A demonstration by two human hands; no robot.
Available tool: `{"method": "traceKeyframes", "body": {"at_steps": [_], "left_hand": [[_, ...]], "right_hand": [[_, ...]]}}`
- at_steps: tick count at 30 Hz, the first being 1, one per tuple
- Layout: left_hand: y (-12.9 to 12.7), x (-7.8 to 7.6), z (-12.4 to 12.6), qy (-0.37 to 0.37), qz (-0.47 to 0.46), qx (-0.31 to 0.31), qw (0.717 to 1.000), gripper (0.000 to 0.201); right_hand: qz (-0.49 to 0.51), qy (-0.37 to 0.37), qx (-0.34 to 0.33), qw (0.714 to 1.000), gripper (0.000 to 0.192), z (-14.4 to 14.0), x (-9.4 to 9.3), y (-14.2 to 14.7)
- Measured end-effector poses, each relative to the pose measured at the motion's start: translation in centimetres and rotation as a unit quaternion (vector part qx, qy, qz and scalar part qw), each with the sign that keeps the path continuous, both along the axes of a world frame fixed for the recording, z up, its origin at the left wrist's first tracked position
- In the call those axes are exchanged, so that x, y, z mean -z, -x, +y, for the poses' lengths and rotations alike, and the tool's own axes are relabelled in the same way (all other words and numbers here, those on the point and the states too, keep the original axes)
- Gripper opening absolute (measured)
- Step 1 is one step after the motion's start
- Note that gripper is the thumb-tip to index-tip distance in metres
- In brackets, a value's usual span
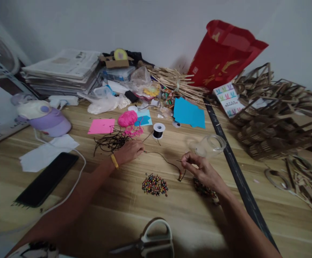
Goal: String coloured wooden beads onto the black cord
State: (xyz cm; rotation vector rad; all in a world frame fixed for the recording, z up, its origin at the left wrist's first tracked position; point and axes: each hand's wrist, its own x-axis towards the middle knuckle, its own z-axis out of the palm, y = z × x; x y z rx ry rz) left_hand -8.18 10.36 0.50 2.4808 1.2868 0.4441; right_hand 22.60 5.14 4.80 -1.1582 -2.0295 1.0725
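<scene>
A thin dark cord (162, 156) runs in a slack curve between my two hands, just above or on the wooden table. My left hand (130, 151) has its fingers closed at the cord's left end, beside a tangle of dark cords (110, 140). My right hand (200, 168) pinches the cord between thumb and fingertips. A few small beads (181, 175) are strung on it by these fingers. Loose multicoloured beads (155, 185) lie in a pile between my forearms. Under my right hand is a dark beaded bunch (205, 191), partly hidden.
Large scissors (157, 234) lie at the near edge. A black thread spool (159, 132), pink yarn (127, 118) and a clear glass jar (211, 145) stand beyond my hands. A phone (47, 179) and white cable are left; woven baskets (265, 132) are right.
</scene>
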Motion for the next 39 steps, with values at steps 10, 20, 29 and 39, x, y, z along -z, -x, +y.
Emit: {"method": "traceKeyframes", "body": {"at_steps": [10,20,29,39], "left_hand": [[-3.1,-2.8,0.7,-0.033,-0.075,0.031,0.996,0.006],[-2.6,-1.8,2.5,-0.124,-0.078,0.036,0.989,0.006],[-2.8,-2.1,2.3,-0.116,-0.166,-0.003,0.979,0.008],[-0.7,-0.8,3.6,-0.116,-0.247,-0.145,0.951,0.009]], "right_hand": [[-0.003,0.013,0.025,1.000,0.021,0.4,0.3,-0.4],[-0.044,-0.077,-0.045,0.995,0.015,1.9,0.1,2.2],[-0.059,-0.056,-0.124,0.989,0.008,5.0,2.5,6.6],[0.019,0.121,-0.053,0.991,0.026,3.3,3.8,3.1]]}}
